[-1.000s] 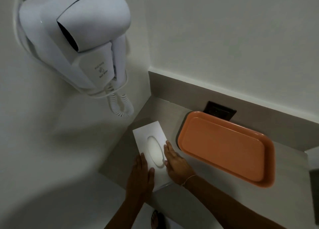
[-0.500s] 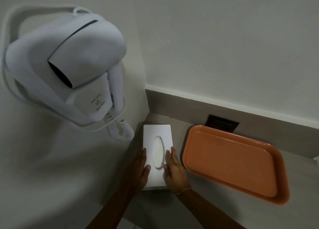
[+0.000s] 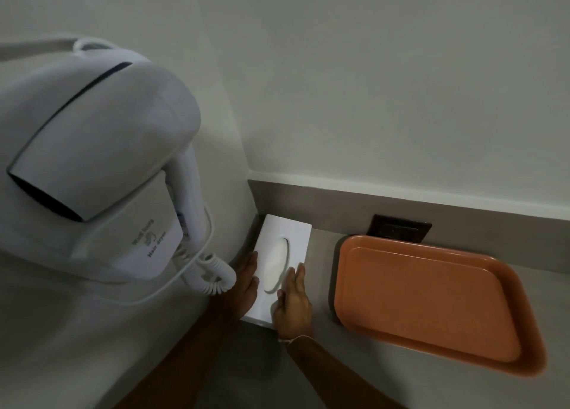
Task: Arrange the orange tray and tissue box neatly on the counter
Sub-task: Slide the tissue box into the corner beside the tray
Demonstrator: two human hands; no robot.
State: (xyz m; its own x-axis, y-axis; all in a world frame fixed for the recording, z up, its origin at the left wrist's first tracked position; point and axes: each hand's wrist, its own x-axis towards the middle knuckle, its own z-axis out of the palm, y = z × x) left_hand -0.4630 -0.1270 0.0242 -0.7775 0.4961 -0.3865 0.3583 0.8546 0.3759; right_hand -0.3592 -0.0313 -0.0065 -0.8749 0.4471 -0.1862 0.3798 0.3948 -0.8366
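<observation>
Tissue box squared into the corner, both hands on it

My left hand (image 3: 245, 280) and right hand (image 3: 293, 303) lie flat along the tissue box (image 3: 279, 265), neither grip closed; its long axis seems to point at the back wall. The orange tray (image 3: 431, 303) lies right of centre, nearer my right hand.

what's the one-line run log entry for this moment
stage: squaring box | left hand and right hand: flat on white rectangular tissue box in counter corner | orange plastic tray: right of box, apart, untouched
</observation>
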